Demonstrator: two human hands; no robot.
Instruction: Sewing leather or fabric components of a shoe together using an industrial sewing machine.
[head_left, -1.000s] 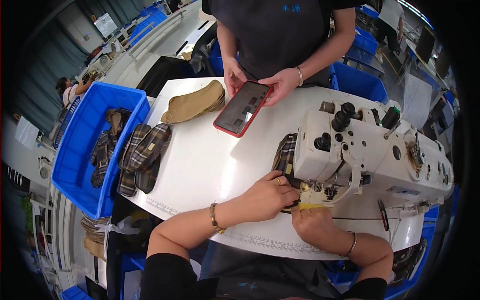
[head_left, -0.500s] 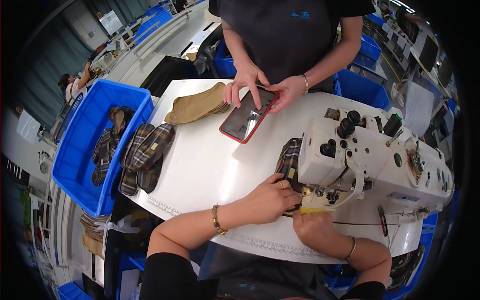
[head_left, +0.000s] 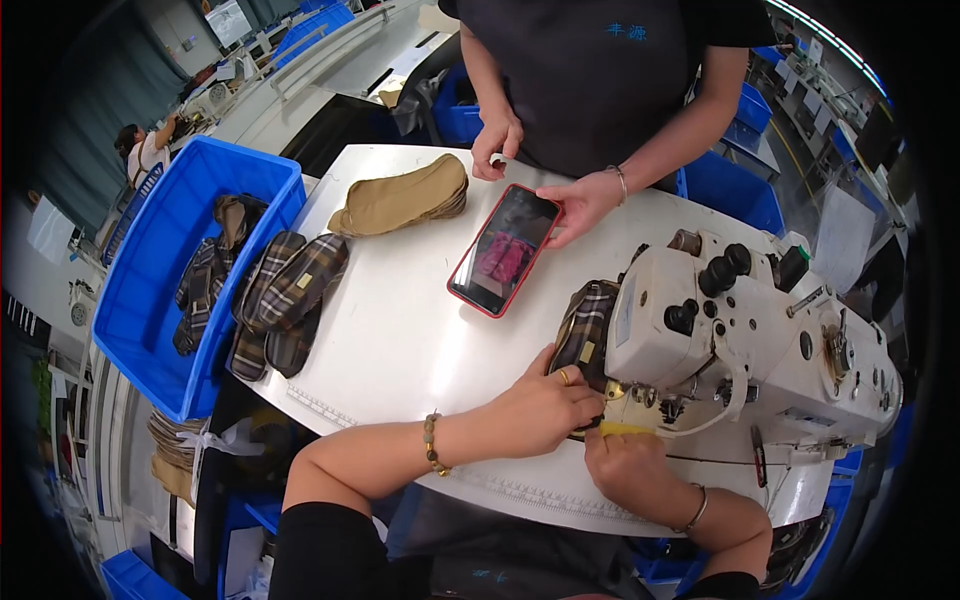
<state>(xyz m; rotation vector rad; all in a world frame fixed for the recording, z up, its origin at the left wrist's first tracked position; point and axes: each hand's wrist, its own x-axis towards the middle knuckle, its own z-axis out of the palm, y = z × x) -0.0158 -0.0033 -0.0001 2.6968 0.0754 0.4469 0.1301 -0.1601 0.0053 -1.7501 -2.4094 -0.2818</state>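
Note:
My left hand (head_left: 548, 405), closed, grips a dark plaid padded piece (head_left: 582, 325) with a small tan tag at the white sewing machine (head_left: 655, 300), beside its needle area. My right hand (head_left: 625, 465) is curled just below the presser foot, against a yellow strip (head_left: 640, 428); what its fingertips pinch is hidden. Across the white table (head_left: 420, 370), a co-worker's hand (head_left: 585, 205) holds a red-cased phone (head_left: 505, 250) showing a pink picture; their other hand (head_left: 495, 150) is raised off it.
A khaki stack of cut pieces (head_left: 400, 195) lies at the back left. Plaid padded items (head_left: 285, 300) sit beside a blue bin (head_left: 130, 330) holding more. Snips (head_left: 758, 455) lie right of my hands. A seated person (head_left: 145, 155) works at the far left.
The co-worker took a finger off the screen, which changed to a pink picture, and the phone sits nearer the machine. My hands stay at the machine; the view has shifted slightly.

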